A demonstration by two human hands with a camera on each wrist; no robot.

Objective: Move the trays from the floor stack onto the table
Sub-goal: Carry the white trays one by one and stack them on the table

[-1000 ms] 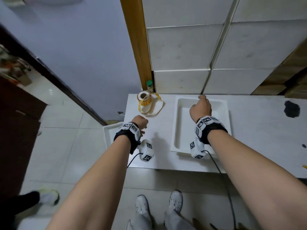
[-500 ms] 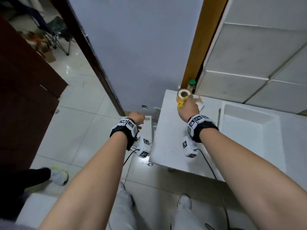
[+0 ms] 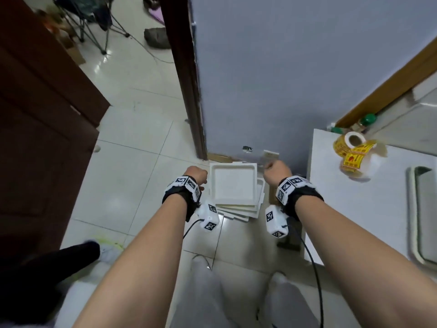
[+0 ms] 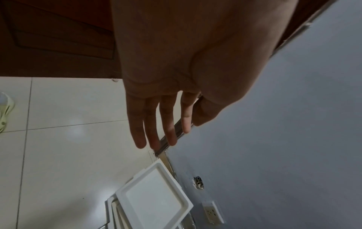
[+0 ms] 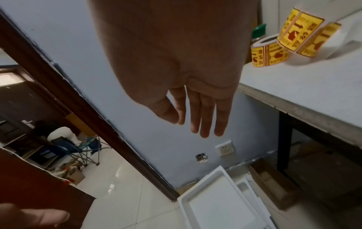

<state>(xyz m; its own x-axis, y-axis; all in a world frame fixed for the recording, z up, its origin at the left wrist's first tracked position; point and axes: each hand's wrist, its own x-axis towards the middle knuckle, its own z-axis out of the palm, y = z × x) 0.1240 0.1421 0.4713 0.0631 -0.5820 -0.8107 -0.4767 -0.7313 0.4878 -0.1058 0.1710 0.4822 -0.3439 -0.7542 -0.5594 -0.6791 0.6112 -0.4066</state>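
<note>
White tray stack (image 3: 234, 189) on floor, below and apart from straight, empty fingers (image 4: 168, 124) of both hands; lower trays mostly hidden.

Under you: pale glossy floor tiles (image 3: 132, 176) with thin grout lines, catching soft glare. Ahead stands a grey-blue wall (image 3: 295, 67), a socket (image 5: 225, 149) set low in it and a small ragged hole (image 5: 201, 156) just beside that. A dark wood door frame (image 3: 186, 79) edges the wall on your left. A dark red-brown door (image 3: 42, 110) stands further left. Beyond the doorway, a folding chair (image 3: 94, 17) on the same tiles. To your right, the white worktop (image 3: 350, 209) on dark legs.
</note>
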